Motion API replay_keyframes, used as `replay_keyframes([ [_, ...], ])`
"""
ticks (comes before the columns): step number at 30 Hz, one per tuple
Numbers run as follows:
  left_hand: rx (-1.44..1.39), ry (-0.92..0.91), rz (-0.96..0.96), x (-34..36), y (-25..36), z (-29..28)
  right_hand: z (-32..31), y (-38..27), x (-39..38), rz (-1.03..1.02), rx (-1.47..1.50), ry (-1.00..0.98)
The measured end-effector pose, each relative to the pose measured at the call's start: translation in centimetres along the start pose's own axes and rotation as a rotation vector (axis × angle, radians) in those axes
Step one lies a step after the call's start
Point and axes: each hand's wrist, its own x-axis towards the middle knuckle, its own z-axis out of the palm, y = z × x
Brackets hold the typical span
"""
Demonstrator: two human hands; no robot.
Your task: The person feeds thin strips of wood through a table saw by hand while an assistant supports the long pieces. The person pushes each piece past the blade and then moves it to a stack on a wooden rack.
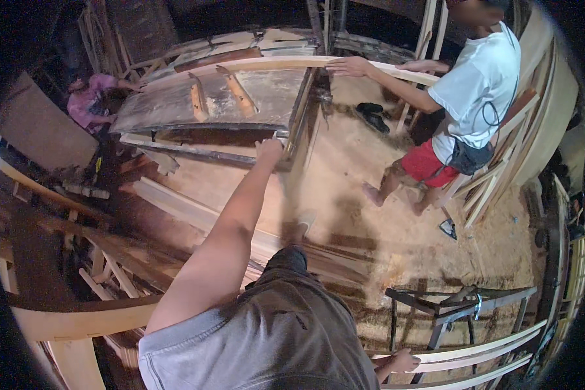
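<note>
My left hand (270,151), its arm stretched forward, is closed at the near right corner of a dark-framed work table (156,110). Its fingers seem curled over the table's edge, and a small pale piece sticks up beside them. My right hand (404,361) is low at the right, closed, by several long pale wooden strips (474,351); what it holds, if anything, is hard to make out. On the table stand two orange-brown wooden pieces (240,94). Along its far side runs a long curved wooden board (279,63).
A person in a white shirt (478,84) has both hands on the board's right end; another in a pink shirt (94,97) is at its left end. Dark sandals (372,117) lie on the dusty floor. A dark metal stand (461,305) is at the lower right. Boards (175,201) lie left of my feet.
</note>
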Motion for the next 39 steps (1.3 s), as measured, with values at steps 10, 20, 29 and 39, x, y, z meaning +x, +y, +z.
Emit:
replay_keyframes([
  [10,0.148,0.045,0.138,1.3,0.5,0.8,2.0,1.3,0.6,-0.207,-0.149,0.072],
  [20,0.134,-0.031,0.096,0.6,1.1,0.8,2.5,2.1,0.9,-0.146,-0.300,-0.078],
  [29,0.093,-0.003,0.103,0.4,-0.3,1.3,2.0,0.7,1.3,0.017,-0.058,-0.125],
  [39,0.086,0.000,0.097,0.8,0.3,0.8,5.1,3.1,1.7,-0.149,-0.112,0.028],
])
